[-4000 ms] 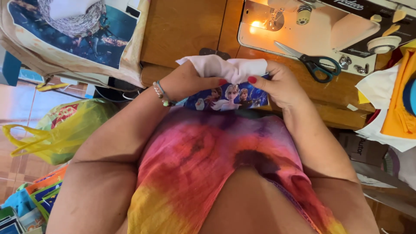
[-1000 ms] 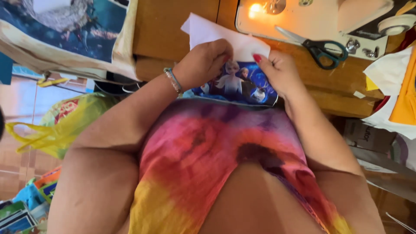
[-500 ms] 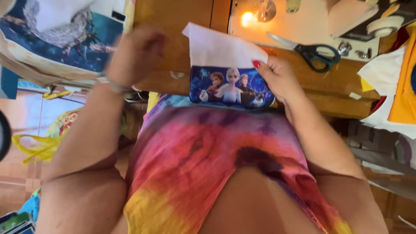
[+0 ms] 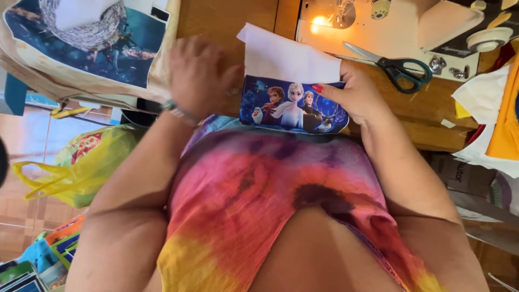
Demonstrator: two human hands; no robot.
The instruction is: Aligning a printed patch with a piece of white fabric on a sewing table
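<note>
Your right hand (image 4: 359, 94) pinches the right edge of a small fabric piece printed with cartoon figures on a dark blue ground (image 4: 292, 105). The thumb with the red nail lies on the front of the print, and the other fingers are curled behind it, so the hand is closed on the cloth. This printed piece lies at the near edge of the brown wooden table (image 4: 227, 21), just above your tie-dye shirt (image 4: 270, 194). A white fabric lining (image 4: 289, 57) comes out from the printed piece toward 12 o'clock and lies flat on the wood.

Your left hand (image 4: 203, 73) is at 9 o'clock from the printed piece, with the back of the hand toward the camera. Its fingers are loosely bent over the table, very near the left edge of the cloth. I cannot tell if it touches the cloth or holds anything.

At 2 o'clock from the printed piece, a pair of scissors with dark teal handles (image 4: 392, 65) lies on the base of the cream sewing machine (image 4: 389, 30). At 10 o'clock, a large beige cloth with a blue printed picture (image 4: 92, 43) hangs over the table edge. At 8 o'clock, a yellow plastic bag (image 4: 75, 167) is on the floor.
</note>
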